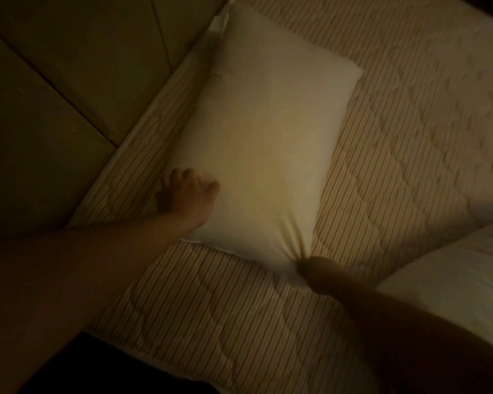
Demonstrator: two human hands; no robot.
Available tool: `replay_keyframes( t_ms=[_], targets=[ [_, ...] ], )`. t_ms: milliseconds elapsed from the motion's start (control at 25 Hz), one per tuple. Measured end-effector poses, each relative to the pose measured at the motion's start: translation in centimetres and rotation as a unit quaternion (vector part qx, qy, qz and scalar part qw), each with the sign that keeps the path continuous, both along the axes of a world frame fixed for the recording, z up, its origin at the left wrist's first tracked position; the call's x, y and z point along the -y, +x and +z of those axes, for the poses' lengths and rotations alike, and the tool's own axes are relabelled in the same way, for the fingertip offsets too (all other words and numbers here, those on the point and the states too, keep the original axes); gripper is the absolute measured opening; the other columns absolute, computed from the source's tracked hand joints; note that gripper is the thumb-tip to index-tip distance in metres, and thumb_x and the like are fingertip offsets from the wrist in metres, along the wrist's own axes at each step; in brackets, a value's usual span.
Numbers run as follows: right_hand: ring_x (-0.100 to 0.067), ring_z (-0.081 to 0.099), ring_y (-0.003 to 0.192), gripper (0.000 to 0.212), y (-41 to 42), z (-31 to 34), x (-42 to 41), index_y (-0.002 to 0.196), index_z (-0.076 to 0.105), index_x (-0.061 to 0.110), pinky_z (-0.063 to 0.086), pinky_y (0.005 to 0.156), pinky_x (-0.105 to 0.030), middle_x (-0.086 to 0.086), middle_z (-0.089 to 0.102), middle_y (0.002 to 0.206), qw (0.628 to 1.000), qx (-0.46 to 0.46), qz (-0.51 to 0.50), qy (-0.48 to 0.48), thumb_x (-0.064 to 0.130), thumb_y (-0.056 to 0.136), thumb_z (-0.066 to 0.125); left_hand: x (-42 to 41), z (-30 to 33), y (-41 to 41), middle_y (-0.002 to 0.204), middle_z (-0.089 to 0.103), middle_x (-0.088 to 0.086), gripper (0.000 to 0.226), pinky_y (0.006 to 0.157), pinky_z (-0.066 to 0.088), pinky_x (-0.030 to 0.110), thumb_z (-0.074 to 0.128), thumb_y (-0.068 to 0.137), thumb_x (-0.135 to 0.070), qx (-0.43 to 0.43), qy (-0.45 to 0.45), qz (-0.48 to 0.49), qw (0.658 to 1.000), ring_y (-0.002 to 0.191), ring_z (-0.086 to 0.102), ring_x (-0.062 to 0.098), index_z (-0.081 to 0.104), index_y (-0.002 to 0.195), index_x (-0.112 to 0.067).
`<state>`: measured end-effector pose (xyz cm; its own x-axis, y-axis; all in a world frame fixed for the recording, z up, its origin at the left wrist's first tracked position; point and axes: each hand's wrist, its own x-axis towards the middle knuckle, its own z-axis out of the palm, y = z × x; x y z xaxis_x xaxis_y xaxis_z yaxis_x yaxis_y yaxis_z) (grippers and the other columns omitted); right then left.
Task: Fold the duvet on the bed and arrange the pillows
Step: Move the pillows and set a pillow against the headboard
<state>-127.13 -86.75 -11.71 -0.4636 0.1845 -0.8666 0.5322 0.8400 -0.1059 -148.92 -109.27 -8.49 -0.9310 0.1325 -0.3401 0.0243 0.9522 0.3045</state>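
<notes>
Both bare forearms reach in from below, dim in the low light, over a striped quilted duvet (396, 137) that covers the bed and spreads out beyond and under both hands. Past the left hand, up and to its left, stands a padded headboard (69, 81) with seams running across it. Between the two hands lies a white pillow (268, 137), set at a slant on the duvet, its far corner up against the headboard. A second pillow (453, 288) lies just to the right of the right hand, only partly in view. That right hand (315, 273) is closed tight on the near corner of the first pillow, the cloth bunched into creases where it pinches. The left hand (187, 194) rests at the pillow's left edge, fingers loosely curled against the duvet, gripping nothing that I can make out.
</notes>
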Motion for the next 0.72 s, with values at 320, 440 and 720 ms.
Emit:
replay_keyframes(
  t_ms=[320,440,720],
  targets=[
    [-0.032,0.056,0.116,0.118,-11.5,1.3,-0.4,0.136,0.049,0.008,0.045,0.103,-0.047,-0.008,0.057,0.129,0.692,-0.231,-0.673,-0.126,0.091,0.052,0.058,-1.6,-2.5,-5.9,0.147,0.041,0.012,0.113,0.112,0.031,0.045,0.052,0.06,-0.088,0.11,0.149,0.262,0.947,0.134,0.04,0.035,0.032,0.148,-0.02],
    [-0.032,0.05,0.124,0.105,-13.4,2.2,0.8,0.145,0.041,0.015,0.038,0.106,-0.045,-0.006,0.052,0.139,0.659,-0.253,-0.687,-0.172,0.08,0.066,0.063,-2.2,-2.1,-6.7,0.147,0.045,0.008,0.111,0.109,0.035,0.035,0.06,0.059,-0.085,0.16,0.229,0.28,0.918,0.133,0.045,0.028,0.041,0.146,-0.017],
    [-0.025,0.06,0.112,0.058,-11.1,12.6,-0.7,0.13,0.059,0.01,0.046,0.101,-0.04,-0.007,0.065,0.121,0.614,-0.452,-0.643,-0.07,0.05,0.088,0.058,-5.2,7.4,-3.2,0.135,0.057,0.012,0.084,0.1,0.042,0.03,0.075,0.071,-0.059,0.049,0.382,0.288,0.877,0.122,0.055,0.028,0.055,0.134,-0.008]
  ],
)
